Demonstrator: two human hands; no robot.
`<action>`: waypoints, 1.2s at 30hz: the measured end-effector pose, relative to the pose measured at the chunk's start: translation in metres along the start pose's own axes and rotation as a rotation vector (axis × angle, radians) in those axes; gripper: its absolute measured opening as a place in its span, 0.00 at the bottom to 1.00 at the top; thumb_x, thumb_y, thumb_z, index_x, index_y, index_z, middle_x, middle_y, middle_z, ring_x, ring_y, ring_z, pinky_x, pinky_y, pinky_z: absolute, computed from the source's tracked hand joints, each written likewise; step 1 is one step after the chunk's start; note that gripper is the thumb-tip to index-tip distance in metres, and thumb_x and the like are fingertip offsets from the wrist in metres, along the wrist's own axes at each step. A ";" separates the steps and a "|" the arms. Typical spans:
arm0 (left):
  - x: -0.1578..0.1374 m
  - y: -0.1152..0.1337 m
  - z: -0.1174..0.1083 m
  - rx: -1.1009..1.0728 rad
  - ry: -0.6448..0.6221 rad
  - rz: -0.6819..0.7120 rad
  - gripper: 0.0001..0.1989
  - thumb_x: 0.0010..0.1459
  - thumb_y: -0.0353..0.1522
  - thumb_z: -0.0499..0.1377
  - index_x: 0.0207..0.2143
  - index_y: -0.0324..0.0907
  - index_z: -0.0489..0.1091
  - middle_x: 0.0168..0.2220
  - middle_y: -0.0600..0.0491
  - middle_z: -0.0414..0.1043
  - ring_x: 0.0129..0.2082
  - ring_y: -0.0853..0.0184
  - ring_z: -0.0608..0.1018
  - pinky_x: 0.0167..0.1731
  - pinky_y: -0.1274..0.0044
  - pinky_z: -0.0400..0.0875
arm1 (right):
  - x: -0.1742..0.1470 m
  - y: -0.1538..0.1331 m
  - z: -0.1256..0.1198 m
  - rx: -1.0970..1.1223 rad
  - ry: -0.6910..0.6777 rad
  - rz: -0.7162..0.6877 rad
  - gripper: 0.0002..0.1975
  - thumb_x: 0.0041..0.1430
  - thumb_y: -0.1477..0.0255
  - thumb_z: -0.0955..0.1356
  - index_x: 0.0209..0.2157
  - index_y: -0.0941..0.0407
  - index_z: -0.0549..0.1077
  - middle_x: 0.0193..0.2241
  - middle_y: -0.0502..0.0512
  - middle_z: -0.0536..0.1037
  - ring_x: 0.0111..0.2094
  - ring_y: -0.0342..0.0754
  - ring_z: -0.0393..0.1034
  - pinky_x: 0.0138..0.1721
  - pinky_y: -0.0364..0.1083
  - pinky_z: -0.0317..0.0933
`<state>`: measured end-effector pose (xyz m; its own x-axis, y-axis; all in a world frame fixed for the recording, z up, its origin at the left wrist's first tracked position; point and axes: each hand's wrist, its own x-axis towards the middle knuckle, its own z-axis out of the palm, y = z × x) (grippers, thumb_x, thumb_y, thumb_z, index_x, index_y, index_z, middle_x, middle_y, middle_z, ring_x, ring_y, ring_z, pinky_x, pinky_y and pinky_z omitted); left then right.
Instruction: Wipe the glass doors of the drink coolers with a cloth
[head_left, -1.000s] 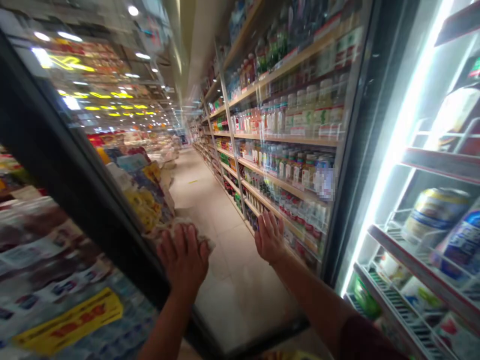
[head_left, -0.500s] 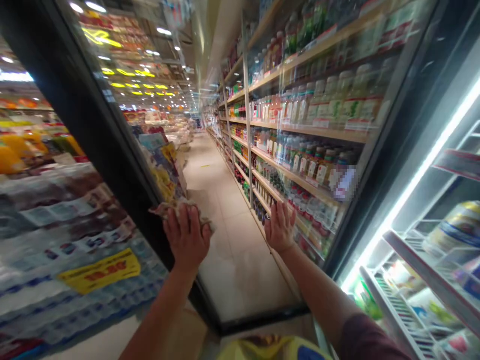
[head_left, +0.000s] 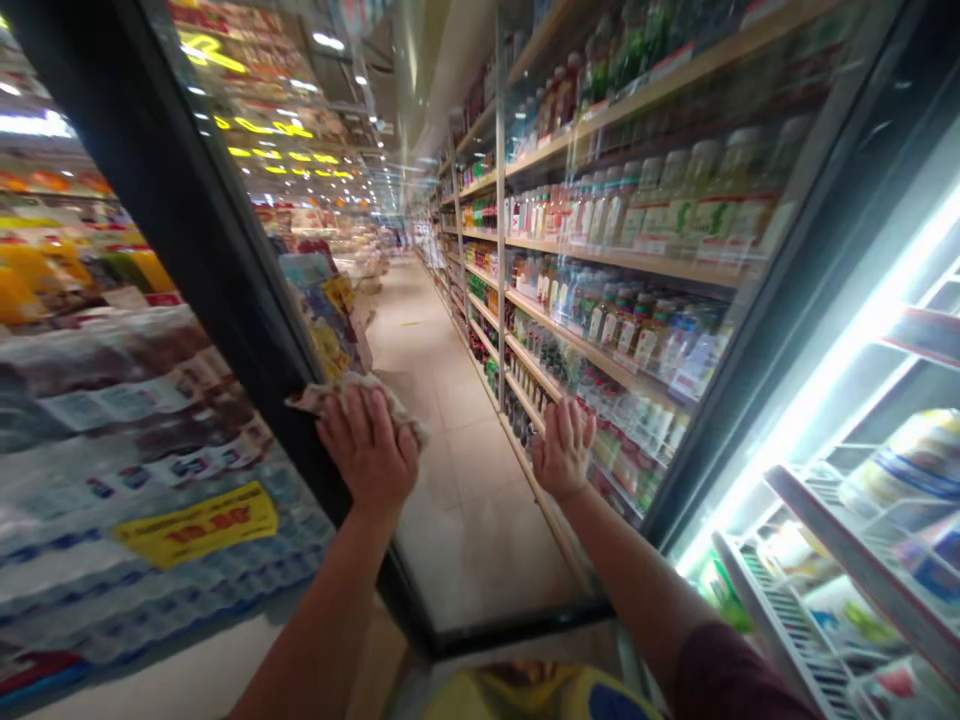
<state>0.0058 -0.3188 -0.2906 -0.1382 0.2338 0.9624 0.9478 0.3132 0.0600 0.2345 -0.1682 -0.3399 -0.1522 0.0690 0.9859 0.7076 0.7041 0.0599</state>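
Note:
A crumpled beige cloth [head_left: 304, 400] lies under my left hand [head_left: 367, 450], pressed against the glass door [head_left: 495, 560] near its dark left frame. The fingers of that hand are laid over the cloth, with the thumb to the right. Farther right, my right hand [head_left: 562, 450] holds nothing; its fingers are raised and somewhat apart at the glass. Whether its whole palm touches the pane, I cannot tell.
Shelves of bottles [head_left: 637, 255] and a long aisle floor [head_left: 420, 320] show in the glass. On the right is a lit cooler with wire shelves [head_left: 780, 600] of packaged goods. Stacked bottle packs with a yellow price sign [head_left: 202, 525] stand left of the door frame [head_left: 247, 330].
My left hand and the cloth have shifted slightly up and left on the glass. My right hand stays in nearly the same place. The view has shifted a little.

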 end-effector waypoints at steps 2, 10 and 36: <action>-0.014 0.015 0.002 -0.009 -0.004 0.025 0.33 0.67 0.36 0.52 0.70 0.32 0.48 0.70 0.31 0.46 0.72 0.46 0.41 0.67 0.48 0.42 | 0.001 0.000 -0.001 -0.004 0.004 -0.008 0.35 0.67 0.70 0.60 0.72 0.62 0.46 0.65 0.69 0.64 0.69 0.58 0.52 0.71 0.63 0.40; -0.028 0.040 0.008 -0.096 -0.084 0.354 0.27 0.67 0.37 0.54 0.68 0.47 0.59 0.66 0.48 0.61 0.72 0.57 0.46 0.71 0.60 0.35 | 0.000 0.001 -0.001 0.018 0.013 -0.017 0.36 0.66 0.71 0.62 0.72 0.62 0.46 0.66 0.68 0.62 0.70 0.57 0.49 0.71 0.62 0.38; 0.015 0.073 -0.012 -0.710 -0.098 0.264 0.31 0.73 0.36 0.41 0.73 0.40 0.31 0.65 0.40 0.62 0.67 0.63 0.63 0.63 0.65 0.62 | 0.048 -0.062 -0.019 0.332 -0.138 -0.088 0.33 0.70 0.68 0.58 0.72 0.58 0.42 0.67 0.64 0.62 0.70 0.55 0.49 0.68 0.58 0.49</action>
<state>0.0768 -0.3036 -0.2690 0.1253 0.3094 0.9426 0.9056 -0.4237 0.0188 0.1966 -0.2219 -0.2931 -0.3097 0.0767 0.9477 0.4290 0.9008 0.0673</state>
